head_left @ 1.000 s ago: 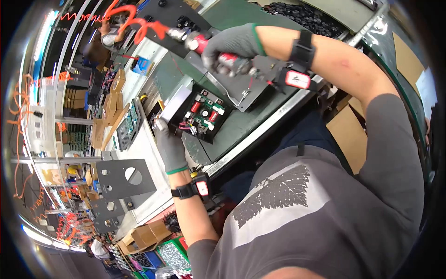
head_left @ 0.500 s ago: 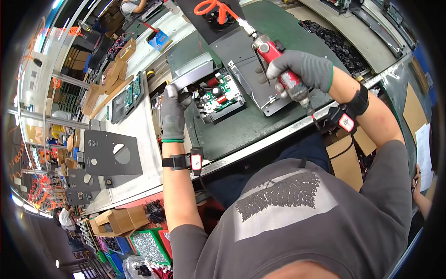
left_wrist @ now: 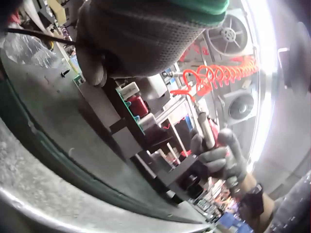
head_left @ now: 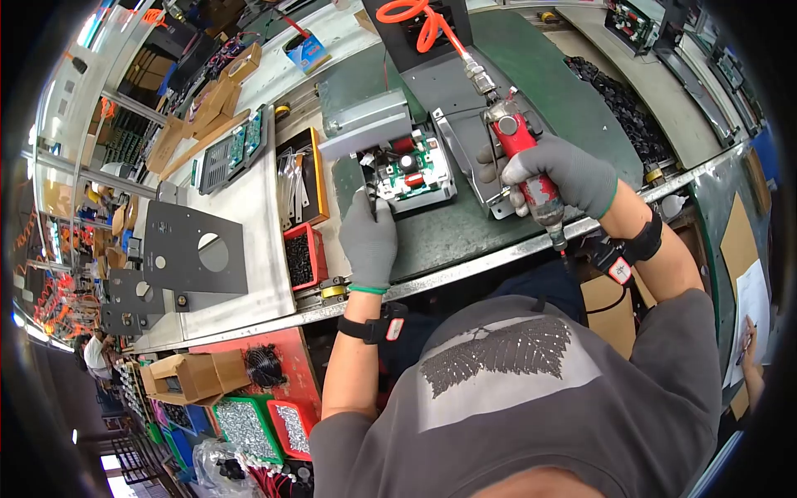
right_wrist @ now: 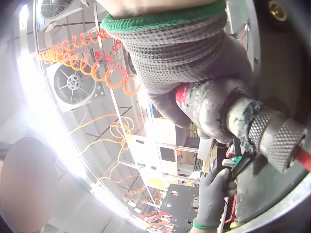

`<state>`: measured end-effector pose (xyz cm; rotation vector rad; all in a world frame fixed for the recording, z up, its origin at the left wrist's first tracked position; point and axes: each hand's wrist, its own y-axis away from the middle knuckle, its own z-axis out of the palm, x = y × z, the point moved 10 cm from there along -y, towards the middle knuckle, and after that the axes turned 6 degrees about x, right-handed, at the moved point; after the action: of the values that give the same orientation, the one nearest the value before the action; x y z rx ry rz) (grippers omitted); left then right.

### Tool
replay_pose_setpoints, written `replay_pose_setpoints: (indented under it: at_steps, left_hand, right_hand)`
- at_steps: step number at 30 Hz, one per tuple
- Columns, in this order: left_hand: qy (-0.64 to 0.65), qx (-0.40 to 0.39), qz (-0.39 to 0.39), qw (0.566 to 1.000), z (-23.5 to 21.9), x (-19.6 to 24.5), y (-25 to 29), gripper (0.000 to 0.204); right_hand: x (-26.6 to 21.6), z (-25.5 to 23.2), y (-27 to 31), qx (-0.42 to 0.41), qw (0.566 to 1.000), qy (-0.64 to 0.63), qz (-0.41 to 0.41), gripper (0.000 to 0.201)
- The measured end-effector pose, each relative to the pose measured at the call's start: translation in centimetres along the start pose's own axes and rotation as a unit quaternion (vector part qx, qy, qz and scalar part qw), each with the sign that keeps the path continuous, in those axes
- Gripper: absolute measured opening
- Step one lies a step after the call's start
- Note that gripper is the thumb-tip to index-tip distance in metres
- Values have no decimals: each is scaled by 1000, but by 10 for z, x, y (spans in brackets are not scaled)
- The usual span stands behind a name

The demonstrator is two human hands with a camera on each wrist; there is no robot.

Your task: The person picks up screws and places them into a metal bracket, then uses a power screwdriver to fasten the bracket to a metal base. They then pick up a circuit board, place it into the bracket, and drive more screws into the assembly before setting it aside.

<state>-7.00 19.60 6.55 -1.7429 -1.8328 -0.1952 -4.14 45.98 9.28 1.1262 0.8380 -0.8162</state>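
Gripping the red driver (head_left: 516,139) with my right hand (head_left: 571,174), I have those fingers curled round its body, its bit pointing toward me; my left hand (head_left: 369,245) is at the near left corner of the circuit board (head_left: 427,168), though I cannot tell whether its fingers grip; the board sits over the green tabletop (head_left: 436,236), just beside a grey metal panel (head_left: 466,153).

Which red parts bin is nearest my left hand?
The red bin holding black parts; the other red bin, beside the green bin, sits farther away, holding silvery parts.
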Motion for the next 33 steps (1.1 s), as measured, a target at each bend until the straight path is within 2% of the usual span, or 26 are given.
replay_pose_setpoints:
  at_steps: [1,2,4,5,6,7,8,9,10,14,16,18,19,20,22,23,24,26,27,28,30,33]
  left_hand:
    - [51,72,63,994,-13,6,0,28]
    - [52,73,65,994,-17,1,-1,28]
    - [103,-22,-23,994,-14,-17,1,26]
    - [131,-16,-4,991,-17,-22,1,25]
    - [172,-47,-63,982,-20,-24,4,27]
    - [194,-68,-90,974,-18,-31,5,27]
    - [216,-88,-116,966,-17,-38,6,28]
    - [211,-88,-118,966,-19,-40,6,28]
    - [198,-87,-83,973,-23,-35,5,28]
    - [186,-83,2,979,-32,-28,10,28]
    - [190,-82,-7,978,-30,-40,11,28]
    - [215,-89,-68,970,-29,-46,15,28]
    - [242,-73,-87,964,-35,-41,16,18]
    - [242,-72,-86,964,-42,-38,14,18]
    - [154,-75,-12,985,-58,-24,7,19]
    - [132,-84,51,986,-66,-12,2,21]
    - [120,-101,102,982,-77,11,-2,24]
    - [123,-155,146,969,-82,32,-14,21]
    - [148,-203,169,953,-78,42,-20,30]
    - [76,-228,238,941,-81,69,-22,30]
    - [59,-252,270,928,-72,96,-21,29]
    - [36,-224,304,925,-61,103,-23,30]
  right_hand:
    - [-1,3,1,-17,1000,-7,-6,55]
    - [-2,5,2,-32,999,-15,-12,55]
    - [-2,4,4,-30,999,-20,-12,55]
    - [-2,4,3,-31,999,-9,-19,55]
    - [-3,3,0,-32,999,1,-26,55]
    - [10,-5,-6,-31,999,12,12,55]
    - [12,-2,-5,-34,999,7,15,55]
    - [5,3,-1,-36,999,-9,-6,49]
    - [-2,6,2,-39,999,-24,-27,44]
    - [-2,27,6,-74,997,-36,-7,45]
    - [-5,37,6,-75,997,-35,2,50]
    - [-6,43,1,-75,997,-31,7,55]
    - [-4,44,-2,-74,997,-30,14,54]
    - [-3,46,-5,-72,997,-28,21,53]
    - [-5,50,-9,-71,997,-29,25,51]
    - [-2,53,-10,-81,995,-36,36,50]
    - [1,55,-11,-89,994,-42,45,50]
    - [9,51,-16,-69,995,-44,56,49]
    - [6,54,-15,-82,995,-39,38,37]
    - [4,57,-14,-96,995,-35,22,27]
    - [12,51,-15,-86,995,-32,29,29]
    - [7,47,-10,-72,997,-37,21,32]
